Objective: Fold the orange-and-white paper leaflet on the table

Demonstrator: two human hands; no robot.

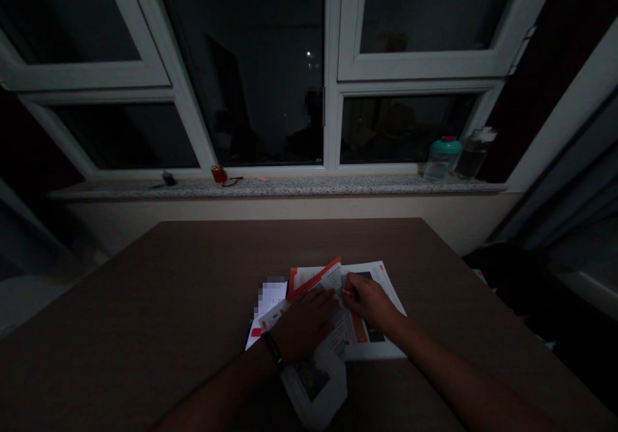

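A printed sheet (333,371) with a red-orange edge lies at a slant over other printed pages (393,290) on the table, its lower end bent toward me. My left hand (306,322), a dark band at its wrist, rests flat on the sheet with fingers stretched out. Beside it, my right hand (369,300) is closed, thumb and fingers pinched at the sheet's right edge; its fingertips partly hide the paper there. A lit tablet or phone screen (265,319) lies left of the pages, partly covered by the sheet and my left hand.
The brown table (168,290) stands before a speckled windowsill (299,186). On the sill are a teal-lidded bottle (441,155), a white-capped clear bottle (474,154), a small red jar (219,174) and a small dark bottle (168,178). Dark cloth (502,277) lies beyond the table's right edge.
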